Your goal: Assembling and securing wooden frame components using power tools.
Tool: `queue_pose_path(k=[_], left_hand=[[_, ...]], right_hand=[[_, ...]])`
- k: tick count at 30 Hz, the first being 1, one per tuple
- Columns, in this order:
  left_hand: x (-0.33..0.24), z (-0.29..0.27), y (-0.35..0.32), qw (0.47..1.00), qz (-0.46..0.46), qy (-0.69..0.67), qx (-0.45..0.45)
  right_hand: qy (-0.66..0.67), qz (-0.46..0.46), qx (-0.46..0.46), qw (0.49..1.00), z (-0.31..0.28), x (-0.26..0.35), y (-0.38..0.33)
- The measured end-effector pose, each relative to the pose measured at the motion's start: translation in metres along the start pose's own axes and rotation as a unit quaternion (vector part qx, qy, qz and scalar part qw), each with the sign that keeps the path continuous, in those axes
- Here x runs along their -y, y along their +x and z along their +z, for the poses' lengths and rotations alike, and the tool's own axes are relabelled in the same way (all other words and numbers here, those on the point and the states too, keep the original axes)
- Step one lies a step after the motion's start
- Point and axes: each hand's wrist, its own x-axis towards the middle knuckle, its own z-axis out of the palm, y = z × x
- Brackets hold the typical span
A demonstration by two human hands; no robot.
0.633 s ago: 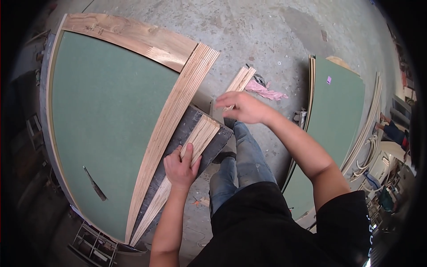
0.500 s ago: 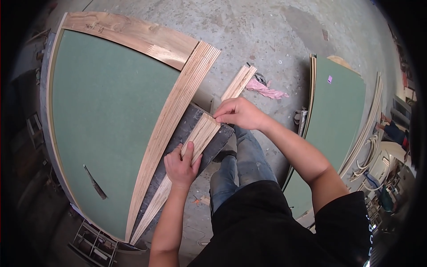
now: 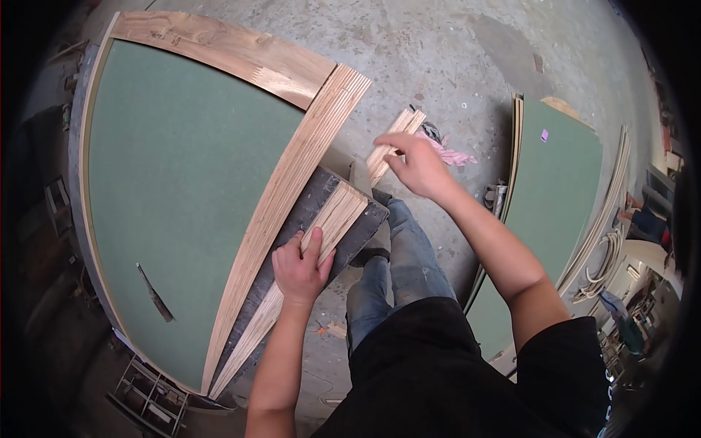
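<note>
A bundle of thin pale wooden strips point(image 3: 342, 212) lies lengthwise on the dark edge of the workbench point(image 3: 318, 182). My left hand point(image 3: 301, 271) grips this bundle partway along, its fingers over the top and the thumb at the side. Beyond the bundle's far end, my right hand point(image 3: 418, 165) is in the air with thumb and forefinger apart and nothing visible between them. Behind it, a shorter group of wooden strips point(image 3: 378, 162) is partly covered by the hand. Left of the held bundle runs a longer row of ridged wooden strips point(image 3: 288, 175).
A large green panel point(image 3: 175, 160) fills the left, with a wooden board point(image 3: 226, 52) across its far edge and a slim dark tool point(image 3: 155, 293) on it. More green panels point(image 3: 544, 212) stand at right. A pink cloth point(image 3: 454, 155) lies on the concrete floor point(image 3: 438, 58).
My right hand has left the far end of the strip bundle, moving up and right, and its pinched fingers have spread. My left hand keeps its hold. The view has shifted slightly.
</note>
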Motion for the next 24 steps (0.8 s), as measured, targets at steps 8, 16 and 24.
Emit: queue_pose_path(k=[8, 16, 24], left_hand=[[0.0, -0.001, -0.002, 1.0, 0.01, 0.021, 0.007], [-0.001, 0.001, -0.003, 0.999, 0.008, 0.047, 0.004], [0.0, 0.0, -0.003, 0.999, -0.014, 0.036, -0.032]], right_hand=[[0.218, -0.116, 0.078, 0.966, 0.041, 0.028, -0.064], [0.168, -0.14, 0.06, 0.974, 0.045, 0.012, -0.053], [0.347, -0.097, 0.041, 0.932, 0.036, 0.002, -0.046]])
